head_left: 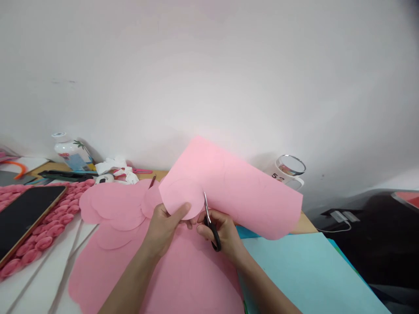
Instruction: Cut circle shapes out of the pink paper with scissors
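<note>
A large sheet of pink paper (242,192) is raised above the table, with a rounded part partly cut along its lower left. My left hand (168,224) pinches that rounded part, thumb on top. Black-handled scissors (212,231) are in my right hand (222,233), fingers through the handles. Their blades point up and away, at the edge of the rounded part. Beneath and to the left lie several pink paper pieces with rounded outlines (114,203). More pink paper (193,270) spreads below my hands.
At the left, a phone (29,218) rests on a pink textured mat (49,235). A white bottle (73,152) and crumpled tissue (118,169) stand near the wall. A mug (288,172) is behind the sheet at right. Light blue paper (304,270) covers the table's right side.
</note>
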A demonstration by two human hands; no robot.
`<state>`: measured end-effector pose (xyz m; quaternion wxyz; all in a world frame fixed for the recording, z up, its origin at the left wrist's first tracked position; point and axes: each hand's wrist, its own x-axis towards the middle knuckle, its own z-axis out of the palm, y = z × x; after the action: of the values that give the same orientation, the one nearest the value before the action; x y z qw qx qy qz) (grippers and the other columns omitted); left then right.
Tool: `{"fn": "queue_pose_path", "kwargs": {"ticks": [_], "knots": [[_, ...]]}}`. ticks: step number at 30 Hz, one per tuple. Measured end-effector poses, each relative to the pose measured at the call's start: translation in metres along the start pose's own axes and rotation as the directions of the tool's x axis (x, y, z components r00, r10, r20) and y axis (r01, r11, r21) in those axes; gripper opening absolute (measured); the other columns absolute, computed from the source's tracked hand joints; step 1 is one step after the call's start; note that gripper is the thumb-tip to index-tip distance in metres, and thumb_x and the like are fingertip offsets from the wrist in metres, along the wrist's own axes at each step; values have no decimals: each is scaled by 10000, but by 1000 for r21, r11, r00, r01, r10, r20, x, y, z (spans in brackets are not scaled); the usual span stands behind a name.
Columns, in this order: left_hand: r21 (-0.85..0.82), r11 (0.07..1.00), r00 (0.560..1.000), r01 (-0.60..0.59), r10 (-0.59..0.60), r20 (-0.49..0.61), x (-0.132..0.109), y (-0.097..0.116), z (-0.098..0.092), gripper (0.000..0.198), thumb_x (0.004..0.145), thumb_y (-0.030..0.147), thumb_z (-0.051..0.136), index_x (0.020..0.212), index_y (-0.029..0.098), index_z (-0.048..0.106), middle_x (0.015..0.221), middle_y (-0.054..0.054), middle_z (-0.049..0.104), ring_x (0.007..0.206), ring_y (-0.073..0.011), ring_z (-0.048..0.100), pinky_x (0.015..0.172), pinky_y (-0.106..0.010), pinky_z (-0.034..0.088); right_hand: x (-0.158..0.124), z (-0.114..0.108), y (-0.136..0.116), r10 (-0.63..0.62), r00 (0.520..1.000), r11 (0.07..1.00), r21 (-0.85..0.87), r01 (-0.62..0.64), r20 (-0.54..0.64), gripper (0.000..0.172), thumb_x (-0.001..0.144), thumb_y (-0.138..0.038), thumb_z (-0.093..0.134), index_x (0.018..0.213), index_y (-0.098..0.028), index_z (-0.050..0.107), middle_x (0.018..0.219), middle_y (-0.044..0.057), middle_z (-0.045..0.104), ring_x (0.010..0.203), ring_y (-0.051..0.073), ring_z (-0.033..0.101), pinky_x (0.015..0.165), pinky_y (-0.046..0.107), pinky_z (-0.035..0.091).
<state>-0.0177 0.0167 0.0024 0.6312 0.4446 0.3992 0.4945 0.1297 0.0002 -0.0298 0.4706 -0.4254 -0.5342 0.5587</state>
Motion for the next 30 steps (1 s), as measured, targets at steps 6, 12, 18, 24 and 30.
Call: {"fn": "queue_pose_path", "kwargs": {"ticks": [6, 12, 18, 24, 30], "knots": [[34, 999, 999, 42, -41, -21, 0, -2, 5, 329, 735, 327, 617, 479, 125, 570, 469, -27, 592, 383, -85, 437, 431, -245, 344, -1, 3, -1, -4, 1000, 999, 35, 4, 0, 281, 625, -370, 724, 642, -166, 532, 509, -59, 420, 460, 78, 336, 448, 218, 291], [202, 979, 995, 36, -16, -96, -3, -1, 9, 362, 691, 267, 631, 381, 166, 474, 370, 31, 474, 377, -83, 398, 429, -239, 320, -1, 4, -4, -23, 999, 1000, 19, 22, 40, 317, 651, -446, 692, 680, -173, 535, 575, -34, 465, 501, 94, 366, 485, 232, 314], [267, 962, 994, 63, -37, -101, -6, 5, 11, 355, 675, 239, 618, 362, 174, 462, 345, 27, 455, 366, -88, 394, 405, -238, 334, -3, 2, -5, -42, 999, 999, 32, 42, 14, 341, 633, -452, 708, 682, -169, 525, 584, -39, 425, 528, 100, 349, 495, 231, 285], [285, 956, 994, 66, -39, -102, -6, 7, 9, 334, 677, 233, 613, 382, 167, 469, 350, 30, 452, 364, -82, 393, 398, -231, 314, -4, 1, -2, -28, 999, 999, 35, 27, 36, 330, 640, -424, 712, 736, -171, 522, 569, -51, 412, 517, 93, 318, 485, 227, 258], [305, 951, 996, 57, -33, -83, -5, 5, 9, 352, 684, 245, 605, 380, 176, 442, 360, 30, 444, 374, -86, 388, 415, -238, 312, -3, 4, -5, -55, 998, 997, 50, 54, 23, 306, 648, -410, 705, 709, -174, 520, 550, -56, 407, 502, 89, 332, 478, 224, 276]]}}
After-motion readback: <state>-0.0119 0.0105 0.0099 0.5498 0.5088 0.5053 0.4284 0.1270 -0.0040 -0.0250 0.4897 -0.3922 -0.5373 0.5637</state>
